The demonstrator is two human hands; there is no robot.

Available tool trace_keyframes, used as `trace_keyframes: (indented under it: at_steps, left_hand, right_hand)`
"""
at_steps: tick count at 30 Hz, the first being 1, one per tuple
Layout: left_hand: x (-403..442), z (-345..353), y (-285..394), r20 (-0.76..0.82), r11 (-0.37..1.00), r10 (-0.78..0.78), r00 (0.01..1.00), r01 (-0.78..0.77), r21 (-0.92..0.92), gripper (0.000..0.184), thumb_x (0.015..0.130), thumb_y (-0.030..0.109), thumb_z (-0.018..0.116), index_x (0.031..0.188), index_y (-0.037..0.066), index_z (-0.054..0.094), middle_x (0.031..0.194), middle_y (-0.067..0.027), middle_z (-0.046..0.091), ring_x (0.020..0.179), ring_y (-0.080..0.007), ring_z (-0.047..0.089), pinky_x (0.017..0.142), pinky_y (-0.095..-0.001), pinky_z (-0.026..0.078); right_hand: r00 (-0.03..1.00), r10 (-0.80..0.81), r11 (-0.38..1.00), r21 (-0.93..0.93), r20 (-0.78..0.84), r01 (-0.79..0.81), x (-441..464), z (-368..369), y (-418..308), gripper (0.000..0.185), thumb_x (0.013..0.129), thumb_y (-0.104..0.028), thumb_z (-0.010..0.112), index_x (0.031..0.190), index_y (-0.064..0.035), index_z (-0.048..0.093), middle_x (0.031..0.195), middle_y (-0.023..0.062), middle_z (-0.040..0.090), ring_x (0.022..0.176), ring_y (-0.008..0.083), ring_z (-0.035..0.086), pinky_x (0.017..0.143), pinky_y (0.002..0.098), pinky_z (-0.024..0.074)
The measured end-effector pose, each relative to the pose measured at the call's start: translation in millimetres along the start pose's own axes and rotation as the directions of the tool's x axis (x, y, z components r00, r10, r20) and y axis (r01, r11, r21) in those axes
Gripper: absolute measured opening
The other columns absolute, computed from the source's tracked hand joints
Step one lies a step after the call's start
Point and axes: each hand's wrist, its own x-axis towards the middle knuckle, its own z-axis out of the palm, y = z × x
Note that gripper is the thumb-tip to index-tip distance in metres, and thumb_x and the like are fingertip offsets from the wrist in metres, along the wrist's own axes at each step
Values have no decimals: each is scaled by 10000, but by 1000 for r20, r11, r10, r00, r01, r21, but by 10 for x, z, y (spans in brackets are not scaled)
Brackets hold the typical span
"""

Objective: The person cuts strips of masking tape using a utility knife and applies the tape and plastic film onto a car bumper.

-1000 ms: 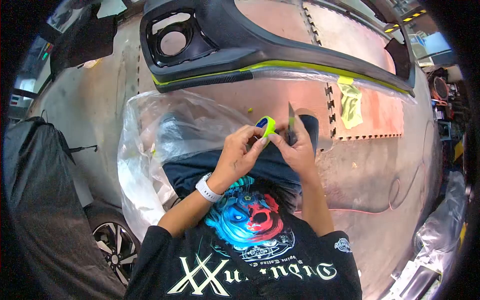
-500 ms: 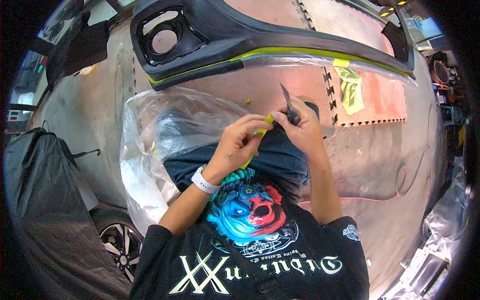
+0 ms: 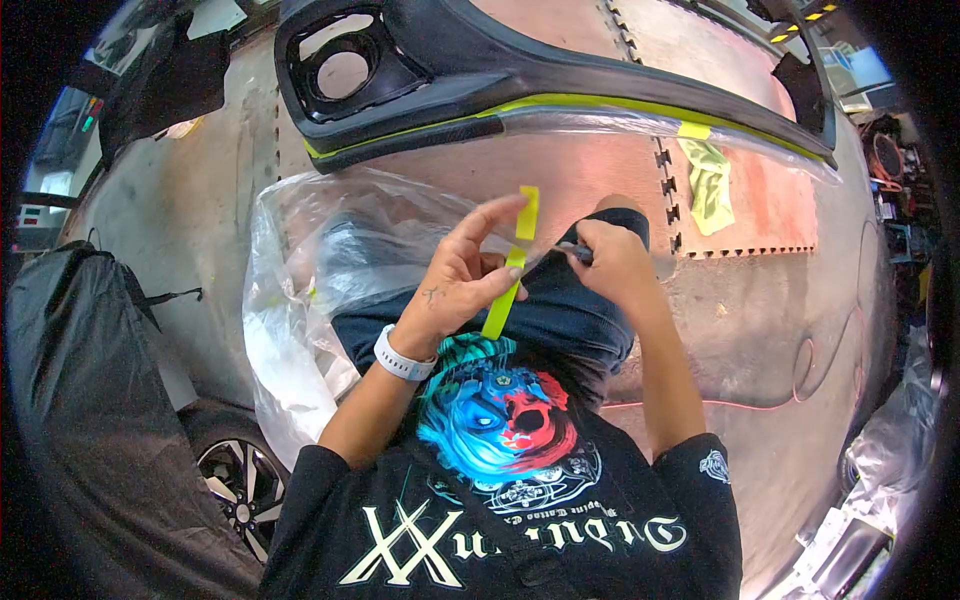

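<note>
My left hand, with a white watch on its wrist, grips a strip of yellow-green masking tape between thumb and fingers. A shorter piece of the same tape is at the raised index fingertip, with a narrow gap between the two pieces. To the right, my right hand is closed around a dark utility knife. Its blade points left toward the tape; the blade is blurred. Both hands are above my lap, in front of my dark shorts.
Ahead lies a black car bumper edged with yellow-green tape and clear film. Clear plastic sheeting covers my left leg. A yellow-green tape scrap hangs near the mat. A covered car wheel is at left, a red hose at right.
The tape now shows as two pieces, one at my raised left index finger. My right hand has turned the knife from pointing up to pointing left.
</note>
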Motion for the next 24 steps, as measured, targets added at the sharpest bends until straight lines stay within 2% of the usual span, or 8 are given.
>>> trace_keyframes:
  at_steps: [4,6,8,14,16,18,22,24]
  left_hand:
    - [-25,-79,124,-17,996,72,997,-73,-48,819,851,-39,673,1576,98,316,1485,-123,462,918,-177,674,763,-321,608]
    - [-12,-117,120,-1,998,56,998,-56,-1,909,836,-41,682,1607,128,233,1472,-125,465,945,-182,667,762,-326,609]
    - [22,-76,115,2,997,70,998,-70,41,938,830,-31,678,1619,136,199,1454,-130,476,941,-183,667,769,-325,609]
    - [32,-31,231,-8,989,143,990,-142,32,983,815,-75,556,1651,171,102,1576,-159,387,814,-105,638,705,-244,548]
    - [17,-159,226,-81,987,151,985,-145,75,990,822,-70,553,1655,183,83,1591,-161,358,803,-100,627,703,-245,541]
    - [-38,-262,239,-157,983,161,974,-144,113,997,828,-65,549,1660,194,64,1606,-162,328,792,-95,616,700,-245,534]
    - [-236,-317,227,-177,988,126,976,-108,109,959,853,-22,572,1655,157,79,1634,-157,286,840,-111,628,778,-286,556]
    - [-296,-357,204,-160,990,133,978,-123,71,959,854,-21,569,1656,158,76,1642,-152,268,838,-112,628,797,-293,556]
  right_hand:
    - [992,124,992,-7,31,-123,7,-228,13,270,805,-188,803,841,-34,584,830,189,642,781,410,633,679,462,513]
    - [991,127,992,33,-31,-126,81,-329,-106,263,829,-190,816,876,-34,610,807,121,642,711,322,633,653,405,503]
    - [960,276,764,595,49,-250,241,-367,-284,236,844,-173,817,907,-39,633,827,34,605,713,170,593,638,330,469]
    - [999,2,746,665,34,-25,921,-382,-455,117,909,-52,757,961,-74,654,899,-64,600,722,6,471,646,202,405]
    - [970,-28,786,595,-241,170,1261,-481,-568,103,910,-91,765,964,-75,678,861,-54,622,749,22,529,663,225,441]
    - [947,287,819,549,-143,-166,1630,-735,-714,183,889,-159,789,1002,-48,696,850,-14,639,790,65,591,697,263,479]
    - [964,21,992,122,-266,12,2449,-686,-279,341,837,-247,825,1056,-17,699,893,65,671,808,165,633,762,325,512]
    - [974,10,1000,-16,-225,-14,2677,-606,-201,370,755,-271,836,881,36,672,962,203,633,937,398,625,872,436,513]
